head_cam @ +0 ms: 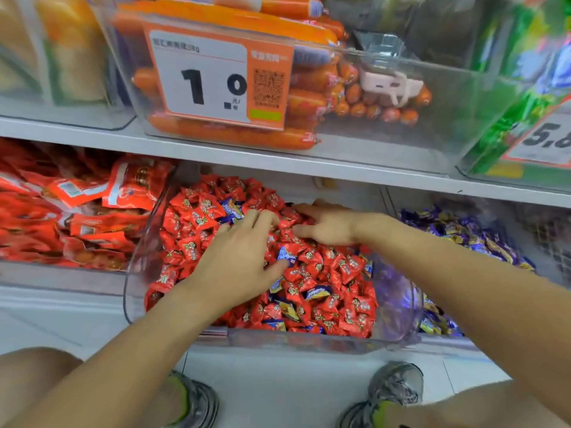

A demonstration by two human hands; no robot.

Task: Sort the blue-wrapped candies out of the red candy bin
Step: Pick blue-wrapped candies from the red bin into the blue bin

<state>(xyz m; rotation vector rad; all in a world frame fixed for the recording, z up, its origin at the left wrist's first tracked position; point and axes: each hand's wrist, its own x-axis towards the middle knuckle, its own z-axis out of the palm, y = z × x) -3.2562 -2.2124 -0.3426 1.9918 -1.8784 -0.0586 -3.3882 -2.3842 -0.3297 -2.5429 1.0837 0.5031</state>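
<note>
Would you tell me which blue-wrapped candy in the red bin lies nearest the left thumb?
The blue candy right at the left hand's thumb tip, mid-bin; the other blue ones lie by the fingertips farther back or nearer the front wall.

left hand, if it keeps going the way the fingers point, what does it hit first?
Probably the blue-wrapped candy lying on the red candies, just beyond the left hand's fingertips, which point up and back into the bin. Depth is hard to judge from one view; it may already be touching.
</note>
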